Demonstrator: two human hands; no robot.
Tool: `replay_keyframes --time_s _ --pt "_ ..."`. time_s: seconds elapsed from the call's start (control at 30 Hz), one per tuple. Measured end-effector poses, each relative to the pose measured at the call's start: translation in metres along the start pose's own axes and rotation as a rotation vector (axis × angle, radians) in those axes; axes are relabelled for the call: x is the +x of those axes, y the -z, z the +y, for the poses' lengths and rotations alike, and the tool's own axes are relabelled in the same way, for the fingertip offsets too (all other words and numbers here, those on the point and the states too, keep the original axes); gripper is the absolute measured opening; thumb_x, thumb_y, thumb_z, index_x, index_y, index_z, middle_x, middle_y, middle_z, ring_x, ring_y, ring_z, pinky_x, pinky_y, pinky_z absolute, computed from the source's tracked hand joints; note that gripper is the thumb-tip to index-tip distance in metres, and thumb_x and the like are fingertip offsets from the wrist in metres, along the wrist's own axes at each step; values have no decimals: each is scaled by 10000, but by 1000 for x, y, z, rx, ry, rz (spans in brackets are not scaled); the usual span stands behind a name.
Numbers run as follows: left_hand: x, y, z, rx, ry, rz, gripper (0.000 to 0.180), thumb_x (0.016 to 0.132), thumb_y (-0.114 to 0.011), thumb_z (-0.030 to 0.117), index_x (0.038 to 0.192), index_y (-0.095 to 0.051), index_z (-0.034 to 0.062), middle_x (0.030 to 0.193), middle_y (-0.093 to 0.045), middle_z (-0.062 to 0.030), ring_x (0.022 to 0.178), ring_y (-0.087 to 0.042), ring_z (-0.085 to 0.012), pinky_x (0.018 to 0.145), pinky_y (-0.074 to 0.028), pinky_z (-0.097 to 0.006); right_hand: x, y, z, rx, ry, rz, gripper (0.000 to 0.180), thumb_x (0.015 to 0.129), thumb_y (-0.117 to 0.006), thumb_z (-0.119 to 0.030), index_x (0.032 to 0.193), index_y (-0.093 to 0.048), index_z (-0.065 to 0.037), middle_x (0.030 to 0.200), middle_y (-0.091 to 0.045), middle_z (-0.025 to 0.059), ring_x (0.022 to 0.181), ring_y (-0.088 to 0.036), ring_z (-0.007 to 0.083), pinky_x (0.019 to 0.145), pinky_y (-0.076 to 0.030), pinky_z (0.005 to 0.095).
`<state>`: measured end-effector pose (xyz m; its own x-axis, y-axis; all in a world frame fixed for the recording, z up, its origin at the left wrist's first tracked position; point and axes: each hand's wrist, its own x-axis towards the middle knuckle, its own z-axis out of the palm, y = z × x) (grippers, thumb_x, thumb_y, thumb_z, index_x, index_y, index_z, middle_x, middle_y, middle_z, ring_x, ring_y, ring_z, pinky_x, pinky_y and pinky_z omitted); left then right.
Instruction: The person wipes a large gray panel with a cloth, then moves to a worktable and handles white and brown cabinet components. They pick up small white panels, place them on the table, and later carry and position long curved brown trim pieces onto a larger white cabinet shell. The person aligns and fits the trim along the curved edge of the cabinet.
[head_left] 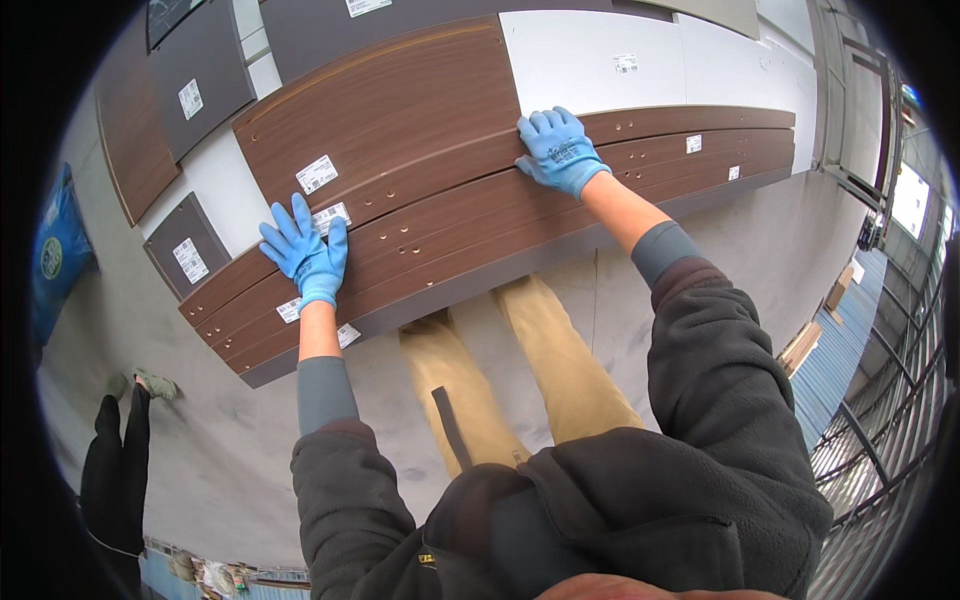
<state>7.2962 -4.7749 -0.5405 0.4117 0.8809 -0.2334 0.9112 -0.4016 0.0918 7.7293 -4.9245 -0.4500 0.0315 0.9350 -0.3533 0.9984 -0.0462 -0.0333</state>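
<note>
Long dark-brown wood-grain planks with small drilled holes and white labels lie side by side in front of me. My left hand, in a blue work glove, rests flat on their left part with its fingers spread, partly over a white label. Farther right, my right hand, gloved the same way, lies over the upper plank near its far edge. Its fingers point away from me and its thumb is apart. Beyond the planks is a wide brown board with a label.
White panels and dark grey panels lie beyond and left. A small grey panel is beside the planks' left end. A blue bag and a person in black trousers are at far left. Blue corrugated sheeting lies right.
</note>
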Motion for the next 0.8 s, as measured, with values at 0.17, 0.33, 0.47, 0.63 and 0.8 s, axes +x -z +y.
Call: replay_keyframes --time_s 0.17,0.33,0.47,0.63,0.8 --pt "-1 11 2 41 -27 -7 959 902 -555 745 1689 -329 245 1742 -269 -195 1563 -201 -571 1262 -85 -700 -4 -3 -3 33 -11 40 601 811 -834 -400 1253 -615 -56 1153 -653 137 1140 -631 320 1069 -456 475" --pt "-3 18 7 6 -20 7 942 918 -552 739 1687 -329 244 1743 -261 -191 1586 -168 -541 1251 -70 -721 -8 -11 -2 34 -15 52 655 812 -827 -388 1322 -594 -50 1233 -637 169 1159 -613 349 1035 -470 494" --pt "-4 20 5 -6 3 21 936 934 -533 733 1692 -306 234 1758 -196 -193 1595 -109 -551 1250 -25 -735 -4 -8 -10 2 23 86 721 816 -827 -383 1390 -563 -37 1317 -618 177 1213 -591 365 1065 -463 499" --pt "-5 22 9 -94 30 -58 938 929 -523 727 1689 -311 219 1753 -177 -224 1588 -86 -567 1261 3 -720 -11 -13 -15 -43 -27 42 749 815 -839 -368 1408 -542 -20 1380 -598 199 1307 -562 382 1134 -429 498" --pt "-5 26 12 -99 25 -23 921 948 -517 708 1697 -298 218 1759 -165 -222 1600 -53 -551 1275 25 -693 -11 -12 -17 -53 -43 17 770 806 -849 -371 1410 -533 -12 1399 -588 211 1313 -562 383 1128 -437 495"
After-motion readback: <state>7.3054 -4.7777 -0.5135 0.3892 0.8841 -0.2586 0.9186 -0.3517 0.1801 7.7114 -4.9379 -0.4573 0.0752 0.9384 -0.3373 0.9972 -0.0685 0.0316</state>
